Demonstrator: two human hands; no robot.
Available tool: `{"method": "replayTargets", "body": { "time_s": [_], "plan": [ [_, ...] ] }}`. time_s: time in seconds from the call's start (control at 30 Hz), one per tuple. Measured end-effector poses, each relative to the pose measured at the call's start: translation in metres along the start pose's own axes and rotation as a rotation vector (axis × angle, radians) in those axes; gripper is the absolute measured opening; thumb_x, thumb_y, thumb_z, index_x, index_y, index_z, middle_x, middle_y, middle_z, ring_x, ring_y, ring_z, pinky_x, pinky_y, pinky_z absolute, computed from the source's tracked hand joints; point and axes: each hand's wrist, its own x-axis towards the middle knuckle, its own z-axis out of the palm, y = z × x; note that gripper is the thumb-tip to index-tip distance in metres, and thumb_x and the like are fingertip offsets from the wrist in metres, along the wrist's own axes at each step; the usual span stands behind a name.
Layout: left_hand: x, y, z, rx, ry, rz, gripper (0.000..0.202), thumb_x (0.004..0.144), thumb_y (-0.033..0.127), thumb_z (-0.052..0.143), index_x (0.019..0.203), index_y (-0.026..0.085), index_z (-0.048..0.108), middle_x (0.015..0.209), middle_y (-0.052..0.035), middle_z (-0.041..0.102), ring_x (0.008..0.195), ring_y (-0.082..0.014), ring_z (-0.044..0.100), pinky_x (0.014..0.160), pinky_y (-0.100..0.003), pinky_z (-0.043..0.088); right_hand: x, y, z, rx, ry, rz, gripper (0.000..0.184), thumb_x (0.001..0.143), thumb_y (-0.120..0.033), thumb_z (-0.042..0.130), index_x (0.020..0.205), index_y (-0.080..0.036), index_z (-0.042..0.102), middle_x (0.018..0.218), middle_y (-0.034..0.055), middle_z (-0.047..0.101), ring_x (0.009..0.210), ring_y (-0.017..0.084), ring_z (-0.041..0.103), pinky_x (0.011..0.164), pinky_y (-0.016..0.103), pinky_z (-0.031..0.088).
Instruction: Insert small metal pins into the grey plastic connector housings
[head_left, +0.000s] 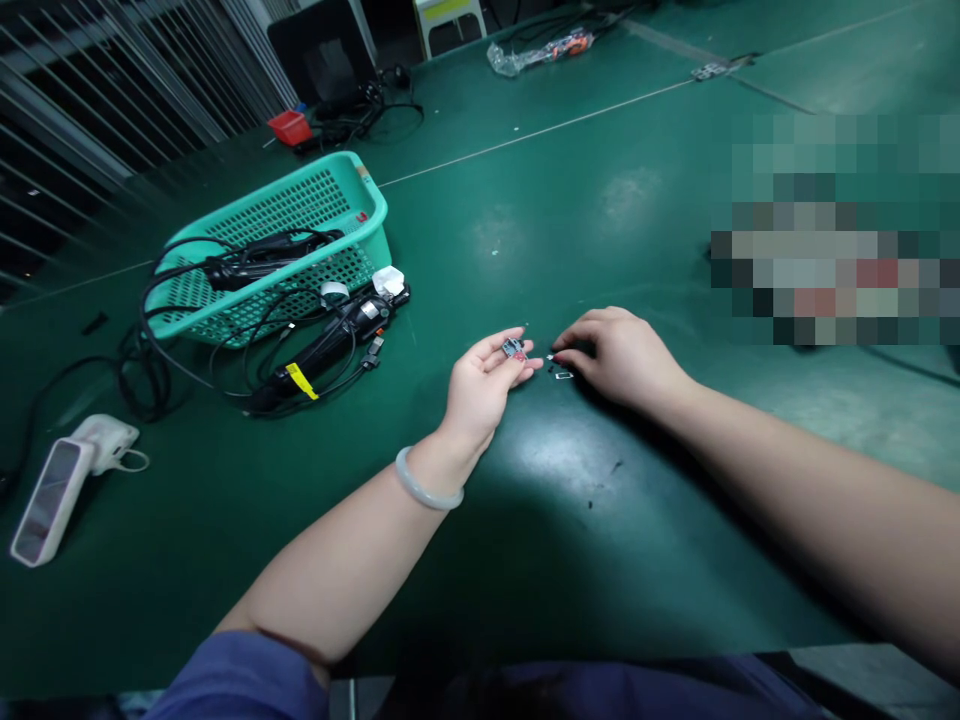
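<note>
Holding a small, blocky grey part between thumb and fingers, your left hand faces your right hand, pinched narrow beside a thin white rectangle; I can't tell whether that pinch holds anything.

No text can be read. A yellow label wraps the black corded device, which also bears a small pale sticker; any print on either seems too small to make out.

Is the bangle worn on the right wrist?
No, the bangle circles the left wrist, and the left hand holds a small grey part.
</note>
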Motion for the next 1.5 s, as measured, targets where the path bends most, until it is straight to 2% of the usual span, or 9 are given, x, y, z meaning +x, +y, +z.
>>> {"method": "replayTargets", "body": {
  "time_s": [0.23, 0.43, 0.63, 0.73, 0.97, 1.07, 1.2, 1.37, 1.5],
  "plan": [
    [0.001, 0.001, 0.001, 0.009, 0.015, -0.002, 0.023, 0.082, 0.014, 0.058, 0.105, 0.013, 0.062, 0.097, -0.0076, 0.070, 0.078, -0.0118, 0.069, 0.088, -0.032, 0.052, 0.001, -0.003, 0.003, -0.038, -0.001, -0.051, 0.015, 0.082, -0.021, 0.056, 0.076, -0.018, 0.069, 0.082, 0.0079, 0.067, 0.081, 0.023, 0.058, 0.076, 0.036, 0.046],
    [-0.002, 0.001, 0.002, -0.002, -0.014, -0.025, 0.022, 0.082, 0.013, 0.058, 0.103, 0.014, 0.061, 0.088, -0.0060, 0.071, 0.081, -0.0134, 0.070, 0.091, -0.034, 0.051, -0.004, -0.018, -0.008, 0.165, 0.154, -0.020, 0.015, 0.083, -0.024, 0.054, 0.075, -0.022, 0.066, 0.080, 0.0050, 0.066, 0.074, 0.018, 0.058, 0.069, 0.032, 0.046],
    [-0.002, -0.001, 0.002, -0.055, -0.069, -0.024, 0.020, 0.082, 0.012, 0.057, 0.101, 0.016, 0.061, 0.091, -0.0045, 0.071, 0.083, -0.0114, 0.069, 0.092, -0.032, 0.051, -0.010, -0.032, -0.010, 0.315, 0.223, -0.021, 0.015, 0.084, -0.027, 0.055, 0.075, -0.022, 0.066, 0.076, 0.0043, 0.066, 0.067, 0.016, 0.056, 0.063, 0.030, 0.045],
    [-0.001, -0.003, 0.001, -0.034, -0.083, -0.010, 0.020, 0.079, 0.019, 0.065, 0.097, 0.018, 0.059, 0.087, -0.0028, 0.071, 0.080, -0.0120, 0.069, 0.087, -0.032, 0.052, -0.012, -0.034, -0.010, 0.377, 0.232, 0.006, 0.015, 0.083, -0.028, 0.057, 0.074, -0.022, 0.067, 0.077, 0.0040, 0.066, 0.066, 0.016, 0.055, 0.062, 0.030, 0.045],
    [-0.003, -0.005, 0.001, -0.025, -0.155, 0.061, 0.040, 0.062, 0.026, 0.080, 0.093, 0.020, 0.055, 0.074, 0.0034, 0.066, 0.069, -0.0089, 0.064, 0.076, -0.027, 0.052, -0.014, -0.040, -0.010, 0.478, 0.232, 0.043, 0.014, 0.081, -0.029, 0.061, 0.074, -0.021, 0.070, 0.074, 0.0033, 0.065, 0.062, 0.013, 0.052, 0.058, 0.029, 0.043],
    [-0.003, -0.005, 0.001, -0.019, -0.183, 0.110, 0.042, 0.060, 0.028, 0.081, 0.095, 0.020, 0.058, 0.074, 0.0033, 0.066, 0.068, -0.0085, 0.063, 0.075, -0.025, 0.051, -0.014, -0.042, -0.009, 0.492, 0.253, 0.034, 0.012, 0.080, -0.028, 0.063, 0.074, -0.021, 0.071, 0.073, 0.0026, 0.064, 0.061, 0.012, 0.051, 0.057, 0.028, 0.043],
    [-0.001, -0.007, 0.000, -0.023, -0.175, 0.136, 0.040, 0.057, 0.025, 0.084, 0.087, 0.018, 0.058, 0.078, 0.0012, 0.069, 0.075, -0.0104, 0.066, 0.079, -0.026, 0.051, -0.016, -0.041, -0.006, 0.472, 0.298, -0.003, 0.011, 0.079, -0.027, 0.065, 0.075, -0.022, 0.073, 0.071, 0.0020, 0.063, 0.060, 0.012, 0.052, 0.054, 0.027, 0.042],
    [-0.002, -0.007, 0.000, -0.043, -0.155, 0.121, 0.040, 0.056, 0.021, 0.084, 0.085, 0.018, 0.057, 0.076, 0.0011, 0.069, 0.075, -0.0103, 0.066, 0.082, -0.027, 0.050, -0.018, -0.041, -0.007, 0.373, 0.299, -0.063, 0.013, 0.082, -0.028, 0.063, 0.079, -0.025, 0.075, 0.077, 0.0028, 0.066, 0.069, 0.015, 0.060, 0.062, 0.029, 0.047],
    [-0.001, -0.006, -0.001, -0.108, -0.113, 0.092, 0.036, 0.061, 0.020, 0.081, 0.086, 0.017, 0.056, 0.084, -0.0013, 0.071, 0.078, -0.0117, 0.068, 0.083, -0.029, 0.051, -0.014, -0.034, -0.013, 0.307, 0.260, -0.005, 0.018, 0.085, -0.029, 0.058, 0.081, -0.023, 0.075, 0.080, 0.0041, 0.069, 0.069, 0.015, 0.062, 0.062, 0.030, 0.048]
  ]
}}
